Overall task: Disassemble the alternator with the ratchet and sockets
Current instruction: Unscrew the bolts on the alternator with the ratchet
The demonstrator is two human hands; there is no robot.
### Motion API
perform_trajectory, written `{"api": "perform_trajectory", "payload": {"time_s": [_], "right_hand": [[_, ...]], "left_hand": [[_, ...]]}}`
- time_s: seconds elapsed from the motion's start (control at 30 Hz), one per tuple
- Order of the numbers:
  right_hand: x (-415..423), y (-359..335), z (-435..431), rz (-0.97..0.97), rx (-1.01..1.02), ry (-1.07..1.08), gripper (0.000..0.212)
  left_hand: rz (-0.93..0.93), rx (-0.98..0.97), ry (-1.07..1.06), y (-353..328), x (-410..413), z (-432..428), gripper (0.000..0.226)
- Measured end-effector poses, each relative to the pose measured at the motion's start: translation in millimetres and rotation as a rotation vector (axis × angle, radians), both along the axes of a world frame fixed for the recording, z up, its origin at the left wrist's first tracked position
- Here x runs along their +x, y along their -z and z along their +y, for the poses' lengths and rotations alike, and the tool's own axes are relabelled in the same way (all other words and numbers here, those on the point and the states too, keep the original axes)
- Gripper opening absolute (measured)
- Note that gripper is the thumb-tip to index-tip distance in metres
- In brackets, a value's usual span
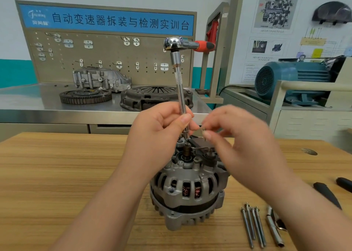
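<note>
Standing on one alternator (188, 191) is one ratchet (179, 81), four bolts (253, 226) beside.

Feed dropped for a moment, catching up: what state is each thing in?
Ratchet: on the extension, handle level, unheld.
Extension: upright, tip at alternator top.
Left hand: grips extension.
Right hand: fingers pinch small part, blurred.
Alternator: standing on end on table.
Bolts: four, out, lying on table.
</note>
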State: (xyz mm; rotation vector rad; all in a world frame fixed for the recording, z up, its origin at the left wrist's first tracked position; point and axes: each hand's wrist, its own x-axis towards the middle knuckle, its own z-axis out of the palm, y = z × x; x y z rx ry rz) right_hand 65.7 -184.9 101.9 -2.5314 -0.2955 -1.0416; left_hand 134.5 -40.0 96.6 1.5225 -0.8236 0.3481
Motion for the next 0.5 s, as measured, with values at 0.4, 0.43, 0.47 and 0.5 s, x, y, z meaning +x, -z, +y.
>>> {"api": "perform_trajectory", "payload": {"time_s": [0.4, 0.43, 0.47, 0.5], "right_hand": [[-15, 11, -58, 0.566, 0.303, 0.058, 0.013], [-17, 20, -65, 0.628, 0.291, 0.1, 0.013], [-18, 30, -72, 0.692, 0.278, 0.145, 0.012], [-19, 39, -78, 0.75, 0.265, 0.189, 0.012]], "left_hand": [[-0.015, 0.032, -0.002, 1, -6, 0, 0.027], [-0.016, 0.037, -0.002, 1, -7, -1, 0.027], [-0.019, 0.042, -0.004, 1, -8, -1, 0.027], [-0.02, 0.046, -0.005, 1, -8, -1, 0.028]]}}
